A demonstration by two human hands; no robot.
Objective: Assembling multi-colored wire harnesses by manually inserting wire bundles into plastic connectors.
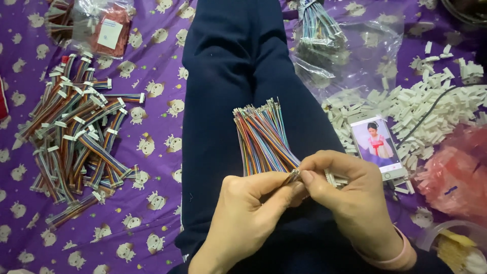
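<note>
Over the lap, on the dark trouser legs (228,76) that run up the middle of the purple printed sheet (152,213), both hands meet around a fan of multicoloured wires (261,134). Left hand (248,213) curled, thumb and forefinger grasping the near end of the bundle from below; right hand (350,198) pinching the same spot from the right, fingertips pressed on what looks like a small metal terminal, too small to be sure. A white connector piece (332,177) peeks out just behind the right fingers. Wire bundle rises away from the hands toward the far edge of the sheet, loose ends splayed, touching nothing but the trousers beneath. Risks as judged: the fan is held only at one end, so a slackened left pinch could let strands slide out and scatter across the lap; the splayed tips could snag one another and pull the wrong wire; a tiny terminal pinched at the fingertips could bend or drop into the fabric folds. Finished ribbon harnesses (76,137) heaped near the sheet's left edge, well apart. White housings (421,101) piled toward the right edge, a phone (378,147) lying among them just beside the right hand, plastic bags (345,45) at the far edge.
</note>
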